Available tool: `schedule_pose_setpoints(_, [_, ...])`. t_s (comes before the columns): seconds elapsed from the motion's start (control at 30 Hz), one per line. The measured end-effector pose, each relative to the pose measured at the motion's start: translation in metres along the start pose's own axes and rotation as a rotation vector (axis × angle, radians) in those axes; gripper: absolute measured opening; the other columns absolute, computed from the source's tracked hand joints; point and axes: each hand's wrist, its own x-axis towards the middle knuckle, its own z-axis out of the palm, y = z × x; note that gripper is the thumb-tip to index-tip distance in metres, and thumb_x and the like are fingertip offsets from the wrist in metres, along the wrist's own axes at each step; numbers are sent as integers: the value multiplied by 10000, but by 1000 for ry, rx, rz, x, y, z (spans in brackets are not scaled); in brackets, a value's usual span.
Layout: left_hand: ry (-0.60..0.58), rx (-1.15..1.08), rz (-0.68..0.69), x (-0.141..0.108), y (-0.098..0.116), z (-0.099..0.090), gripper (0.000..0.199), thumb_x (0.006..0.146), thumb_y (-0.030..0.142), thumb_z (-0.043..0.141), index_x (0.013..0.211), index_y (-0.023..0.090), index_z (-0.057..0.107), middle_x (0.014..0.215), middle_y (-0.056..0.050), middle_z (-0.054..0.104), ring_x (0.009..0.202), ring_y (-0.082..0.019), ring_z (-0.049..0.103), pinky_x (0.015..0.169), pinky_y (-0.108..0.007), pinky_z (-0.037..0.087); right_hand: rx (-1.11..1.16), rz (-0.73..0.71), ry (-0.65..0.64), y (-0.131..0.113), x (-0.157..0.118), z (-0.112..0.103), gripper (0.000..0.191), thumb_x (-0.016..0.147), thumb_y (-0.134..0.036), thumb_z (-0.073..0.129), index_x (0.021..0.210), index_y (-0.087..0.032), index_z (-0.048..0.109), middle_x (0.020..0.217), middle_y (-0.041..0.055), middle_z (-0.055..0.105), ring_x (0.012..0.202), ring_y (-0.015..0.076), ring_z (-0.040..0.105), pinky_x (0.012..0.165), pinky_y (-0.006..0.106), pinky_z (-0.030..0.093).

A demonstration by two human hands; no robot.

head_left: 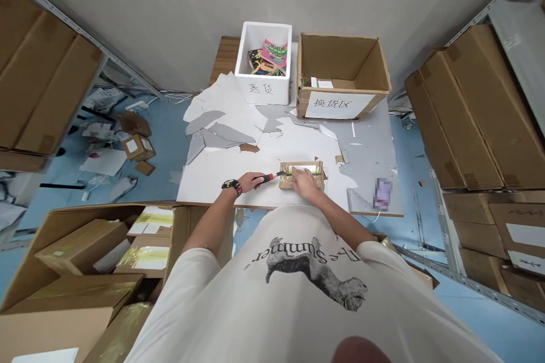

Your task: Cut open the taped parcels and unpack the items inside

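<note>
My left hand [252,181] is wrapped round a red and black utility knife [267,178]. The knife's blade points right and meets the left part of a small cardboard box [289,182]. Shiny yellowish tape and a white label cover the top of this box, which lies flat on the table near its front edge. My right hand [304,182] grips the box from above, its fingers on the label side and the palm toward me. Part of the box is hidden under that hand. A dark watch [231,185] sits on my left wrist.
Behind stand a white foam box [264,89] with booklets and a cardboard box [343,106]. Grey and white scraps [225,135] lie on the table [264,150]; a phone [382,194] rests at right. A large carton [55,212] of parcels is at lower left.
</note>
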Motion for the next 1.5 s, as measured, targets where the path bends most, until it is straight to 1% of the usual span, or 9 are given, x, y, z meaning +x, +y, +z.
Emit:
schedule_pose_setpoints(0.2, [84,171,13,-6,7,-11,577,1027,649,542,1327,253,835,829,-55,789,777,-259,700,767,-325,505,-20,-46,-5,3,0,2,366,1003,-141,673,1358,-205,729,1696,162,620,1488,293,632,1400,564,275])
schedule_pose_setpoints(0.4, [6,138,52,6,21,-10,627,1027,699,525,1364,268,831,780,-47,780,769,-268,721,768,-329,512,-1,-25,7,6,-1,3,289,995,-185,701,1276,-224,752,1649,152,662,1443,306,661,1386,606,279])
schedule_pose_setpoints(0.5, [80,279,24,11,22,-19,552,1020,688,588,1327,307,842,993,-80,851,924,-303,762,841,-341,518,-16,17,62,-1,-1,6,292,1025,-276,728,1311,-220,751,1586,160,706,1370,306,691,1385,591,284])
schedule_pose_setpoints(0.6, [101,420,21,10,23,-24,497,1071,614,549,1385,338,817,1242,-94,856,1087,-330,764,907,-357,513,-93,46,123,-16,2,11,453,1002,-408,808,1391,-192,722,1595,209,669,1422,382,627,1370,626,289])
schedule_pose_setpoints(0.7, [76,469,-3,5,25,-21,522,1112,562,477,1477,341,777,1292,-97,846,1120,-331,762,909,-356,512,-151,59,138,-30,8,16,559,963,-469,862,1404,-163,705,1536,238,662,1411,425,590,1343,627,331])
schedule_pose_setpoints(0.93, [119,381,-57,-6,21,-8,496,1099,555,506,1438,340,799,1141,-79,859,1059,-320,761,874,-344,516,-141,47,140,-29,11,18,452,947,-405,885,1297,-176,712,1297,203,734,1246,408,665,1357,625,319])
schedule_pose_setpoints(1.23, [81,347,-16,0,13,0,505,1073,573,527,1431,348,803,1095,-76,858,1009,-315,762,849,-345,500,-146,85,-20,-30,21,14,316,968,-239,812,1258,-164,711,1316,195,737,1204,361,707,1251,556,432])
schedule_pose_setpoints(1.4, [21,302,34,10,16,1,515,1058,568,534,1420,326,810,989,-74,846,953,-310,761,831,-347,488,-219,51,-81,-29,30,5,96,990,-197,732,1069,-184,783,1284,181,749,1105,314,730,1314,563,350])
schedule_pose_setpoints(1.5, [-32,218,45,10,16,-1,519,1050,566,538,1400,303,817,853,-54,814,827,-285,740,773,-346,479,-185,56,-69,-29,27,5,148,989,-150,652,1044,-194,782,1295,161,739,1094,295,712,1246,508,428])
